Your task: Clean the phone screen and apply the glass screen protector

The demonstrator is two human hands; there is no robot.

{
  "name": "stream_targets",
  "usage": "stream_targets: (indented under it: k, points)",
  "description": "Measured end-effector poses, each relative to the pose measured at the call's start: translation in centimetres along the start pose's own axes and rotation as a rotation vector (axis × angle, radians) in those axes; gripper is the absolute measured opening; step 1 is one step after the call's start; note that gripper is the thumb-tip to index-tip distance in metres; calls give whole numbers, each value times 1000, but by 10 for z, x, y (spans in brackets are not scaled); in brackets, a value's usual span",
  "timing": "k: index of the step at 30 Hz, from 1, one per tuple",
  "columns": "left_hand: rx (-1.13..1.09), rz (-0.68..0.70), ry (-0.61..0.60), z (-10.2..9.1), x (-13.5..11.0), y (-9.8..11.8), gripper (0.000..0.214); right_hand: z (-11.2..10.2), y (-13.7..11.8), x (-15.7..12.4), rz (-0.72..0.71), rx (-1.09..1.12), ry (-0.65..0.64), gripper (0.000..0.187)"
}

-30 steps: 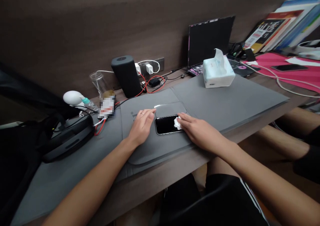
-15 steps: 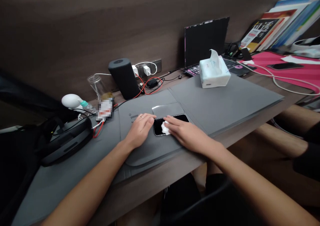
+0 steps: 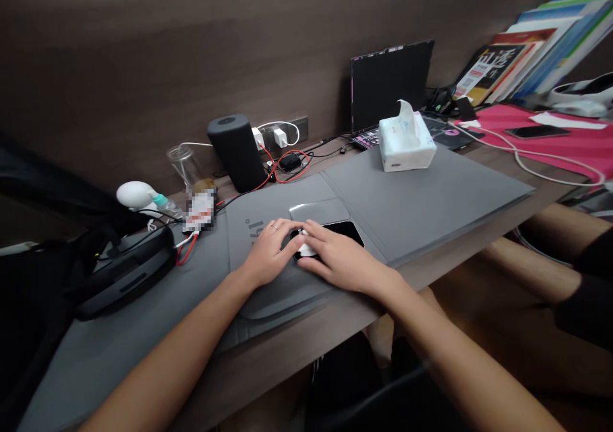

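Note:
A smartphone (image 3: 353, 231) with a black screen lies flat on the grey desk mat (image 3: 416, 208). My left hand (image 3: 269, 253), a ring on one finger, grips the phone's left end. Under the fingers of my right hand (image 3: 345, 260) a crumpled white tissue (image 3: 306, 249) is pressed on the left part of the screen. The fingertips of both hands nearly meet there and hide much of that end. Just behind the phone rests a thin clear rectangular sheet (image 3: 320, 210).
A tissue pack (image 3: 407, 145) stands before an open laptop (image 3: 390, 87). At the back left are a black speaker (image 3: 235, 154), a glass jar (image 3: 186, 167) and tangled cables. A black headset-like device (image 3: 131, 279) lies left. Another person's arm (image 3: 531, 266) is at the right.
My right hand has slid left along the phone with the tissue, toward my left hand. The left hand stays at the phone's end. The camera view has shifted slightly.

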State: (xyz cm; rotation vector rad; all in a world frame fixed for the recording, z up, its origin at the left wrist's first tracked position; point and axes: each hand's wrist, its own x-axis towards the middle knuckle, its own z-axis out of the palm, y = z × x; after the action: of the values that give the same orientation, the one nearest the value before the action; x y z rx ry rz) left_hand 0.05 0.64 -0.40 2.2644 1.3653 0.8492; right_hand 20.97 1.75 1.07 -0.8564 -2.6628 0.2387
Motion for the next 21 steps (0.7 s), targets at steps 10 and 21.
stream_targets:
  k: [10,21]
  points:
    - [-22,-25,63,0,1,-3,38,-2,-1,-24,-25,-49,-7,50]
    - [-28,-38,29,-1,1,1,43,-14,30,-41,133,-213,7,57]
